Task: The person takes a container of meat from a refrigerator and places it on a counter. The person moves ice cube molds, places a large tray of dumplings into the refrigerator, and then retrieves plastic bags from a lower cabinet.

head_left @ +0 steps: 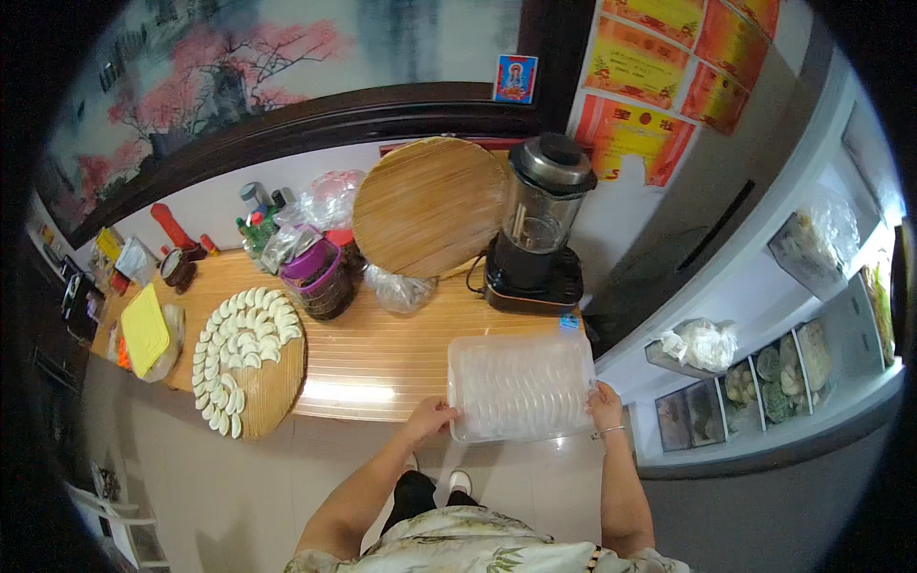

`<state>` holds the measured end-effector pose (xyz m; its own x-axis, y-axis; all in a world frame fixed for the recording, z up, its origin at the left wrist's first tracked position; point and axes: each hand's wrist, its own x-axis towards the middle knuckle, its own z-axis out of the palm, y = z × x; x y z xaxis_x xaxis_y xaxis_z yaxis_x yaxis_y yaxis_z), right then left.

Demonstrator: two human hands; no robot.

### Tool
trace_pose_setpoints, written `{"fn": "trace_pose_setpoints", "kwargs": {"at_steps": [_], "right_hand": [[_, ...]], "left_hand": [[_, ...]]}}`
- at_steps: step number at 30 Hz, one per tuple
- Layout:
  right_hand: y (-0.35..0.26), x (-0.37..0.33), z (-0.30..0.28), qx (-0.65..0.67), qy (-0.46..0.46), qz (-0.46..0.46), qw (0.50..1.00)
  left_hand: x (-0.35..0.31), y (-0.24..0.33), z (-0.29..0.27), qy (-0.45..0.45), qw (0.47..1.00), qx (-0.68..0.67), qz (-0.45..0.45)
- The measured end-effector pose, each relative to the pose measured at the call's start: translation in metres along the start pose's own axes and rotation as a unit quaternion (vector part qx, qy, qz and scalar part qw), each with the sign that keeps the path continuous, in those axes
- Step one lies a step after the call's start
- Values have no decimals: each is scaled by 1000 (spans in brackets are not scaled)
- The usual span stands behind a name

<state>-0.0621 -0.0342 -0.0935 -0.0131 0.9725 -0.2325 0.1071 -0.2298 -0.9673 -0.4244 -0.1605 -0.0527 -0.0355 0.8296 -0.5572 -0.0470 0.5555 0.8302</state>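
The clear plastic tray (521, 385) sat at the near right edge of the worktop (382, 358), its ribbed compartments apparently empty, though glare made this hard to confirm. The left hand (430, 418) grasped its near left corner; the right hand (604, 405) gripped its near right side. Judged from the layout, work stood at an early stage: the tray was in place, nothing loaded into it. To the left, a round bamboo mat (267, 382) carried rows of uncooked dumplings (239, 349), filling its far and left part, the near right part bare. A dark bowl with a purple container (320, 277) stood behind it. Farther back, a round wooden board (430, 205) leaned beside a blender (537, 229). A yellow lidded box (145, 329) lay at far left.
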Motion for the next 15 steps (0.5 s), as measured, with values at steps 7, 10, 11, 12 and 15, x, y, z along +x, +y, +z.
{"fn": "trace_pose_setpoints", "kwargs": {"at_steps": [7, 10, 11, 12, 15], "right_hand": [[-19, 9, 30, 4, -45, -41, 998], [-17, 8, 31, 14, -52, -15, 998], [-16, 7, 29, 8, -45, -17, 999], [-13, 6, 26, 2, -38, -18, 999], [-30, -9, 27, 20, -18, -15, 1000]], "left_hand": [[-16, 26, -15, 67, 997, -33, 35], [-11, 10, -27, 48, 998, -31, 18], [-10, 8, -27, 46, 999, -19, 14], [-9, 5, -26, 43, 999, -6, 10], [-6, -1, -26, 28, 999, 9, 27]]}}
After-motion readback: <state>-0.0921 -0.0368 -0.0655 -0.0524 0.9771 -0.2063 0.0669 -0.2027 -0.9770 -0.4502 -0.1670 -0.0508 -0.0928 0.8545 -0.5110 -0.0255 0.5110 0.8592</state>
